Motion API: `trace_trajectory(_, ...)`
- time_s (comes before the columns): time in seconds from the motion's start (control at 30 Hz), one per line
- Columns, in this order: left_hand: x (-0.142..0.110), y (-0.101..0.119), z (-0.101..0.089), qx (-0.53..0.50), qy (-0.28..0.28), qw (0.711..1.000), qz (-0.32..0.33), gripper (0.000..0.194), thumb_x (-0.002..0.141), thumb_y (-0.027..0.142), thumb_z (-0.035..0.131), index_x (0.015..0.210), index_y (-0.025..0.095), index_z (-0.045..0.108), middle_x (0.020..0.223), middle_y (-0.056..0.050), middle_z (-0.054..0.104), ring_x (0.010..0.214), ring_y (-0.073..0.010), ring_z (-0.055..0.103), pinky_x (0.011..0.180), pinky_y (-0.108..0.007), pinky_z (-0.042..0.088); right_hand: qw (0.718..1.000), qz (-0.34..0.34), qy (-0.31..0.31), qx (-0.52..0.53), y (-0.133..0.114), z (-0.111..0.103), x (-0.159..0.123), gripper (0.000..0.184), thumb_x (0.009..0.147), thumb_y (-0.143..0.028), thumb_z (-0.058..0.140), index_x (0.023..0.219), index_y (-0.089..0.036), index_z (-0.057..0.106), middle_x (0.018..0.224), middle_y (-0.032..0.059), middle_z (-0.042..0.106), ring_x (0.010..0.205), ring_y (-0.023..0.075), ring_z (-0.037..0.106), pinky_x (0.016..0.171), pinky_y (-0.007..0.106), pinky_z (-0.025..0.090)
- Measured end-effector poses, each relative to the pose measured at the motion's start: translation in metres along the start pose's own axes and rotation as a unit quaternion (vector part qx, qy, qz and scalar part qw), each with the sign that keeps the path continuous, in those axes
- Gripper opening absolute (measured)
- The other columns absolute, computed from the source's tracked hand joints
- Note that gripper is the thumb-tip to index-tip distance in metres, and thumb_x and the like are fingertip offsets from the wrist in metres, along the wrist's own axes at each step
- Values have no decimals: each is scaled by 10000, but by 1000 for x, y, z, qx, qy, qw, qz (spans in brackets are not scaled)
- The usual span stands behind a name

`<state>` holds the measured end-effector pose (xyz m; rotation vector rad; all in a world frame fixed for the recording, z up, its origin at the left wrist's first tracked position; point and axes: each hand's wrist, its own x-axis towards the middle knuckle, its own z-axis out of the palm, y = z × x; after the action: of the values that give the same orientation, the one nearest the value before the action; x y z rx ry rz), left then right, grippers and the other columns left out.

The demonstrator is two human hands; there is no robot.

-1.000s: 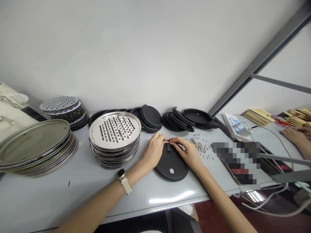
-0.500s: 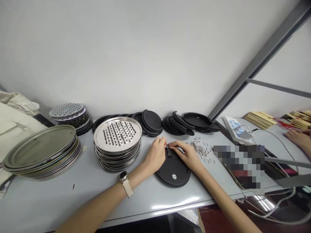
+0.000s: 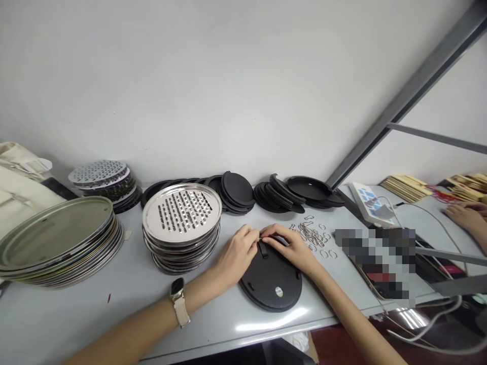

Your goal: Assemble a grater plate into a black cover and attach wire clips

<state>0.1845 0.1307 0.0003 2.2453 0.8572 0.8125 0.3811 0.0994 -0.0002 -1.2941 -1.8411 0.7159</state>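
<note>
A black round disc [image 3: 271, 281] lies on the grey table, with a short black strap [image 3: 263, 249] near its far edge and a small round sticker [image 3: 279, 291] near its close edge. Closed around its far left rim is my left hand [image 3: 240, 253], wearing a watch. My right hand [image 3: 289, 247] pinches at the far edge from the other side, its thumb by the top of the strap. The fingertips of both hands nearly meet there and hide any small part between them. Metal rings and clips [image 3: 312, 235] lie in a loose pile just right of my right hand.
Left of the disc stands a stack of metal grater discs [image 3: 181, 213], then a stack of large oval plates [image 3: 61, 238]. More black discs [image 3: 238, 188] line the wall. To the right are a white box [image 3: 371, 203], cables, a metal frame [image 3: 403, 96] and another person's hand [image 3: 466, 215].
The black disc has shifted slightly toward me and shows more of its surface. My hands have dropped a little, still together at its far edge.
</note>
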Motion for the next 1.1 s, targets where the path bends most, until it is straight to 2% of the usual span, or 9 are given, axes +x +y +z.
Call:
trace_trajectory(0.23,2,-6,4,5,25,1000,4,147,889,66,479,818,191,510,828,16,483,730,-127,526,709,-247,422,988,88,-30,122,6,-1,10,265,849,-430,631,982,-205,594,965,52,658,950,209,625,890,351,481)
trace_trajectory(0.4,0,-6,3,15,48,999,17,136,899,82,510,823,181,564,876,-12,539,837,-162,546,762,-275,450,980,134,-75,124,6,-7,17,309,824,-458,644,960,-181,635,922,50,659,896,199,616,839,341,477)
trace_trajectory(0.5,-1,-5,3,30,61,997,21,125,899,101,541,837,184,610,881,-24,571,897,-189,542,791,-301,457,977,147,-97,120,3,-11,20,321,815,-464,652,961,-179,664,934,51,669,897,202,614,827,336,473)
trace_trajectory(0.67,1,-6,1,35,73,996,37,142,937,138,501,909,187,631,886,-31,615,900,-194,555,804,-318,461,973,153,-127,116,-4,-18,25,328,828,-484,629,939,-183,696,955,49,683,939,211,611,864,339,462)
trace_trajectory(0.83,3,-5,0,24,82,996,17,135,927,155,527,884,196,648,865,-24,636,851,-184,587,760,-301,464,969,162,-146,111,-11,-23,28,344,829,-502,615,941,-187,697,980,49,687,973,219,607,893,348,456)
trace_trajectory(1.1,2,-10,4,14,79,996,25,128,928,160,524,881,198,636,881,-23,632,861,-181,590,776,-304,464,960,169,-193,116,-4,-28,35,324,808,-483,646,976,-212,699,1015,37,698,1000,210,618,941,367,450)
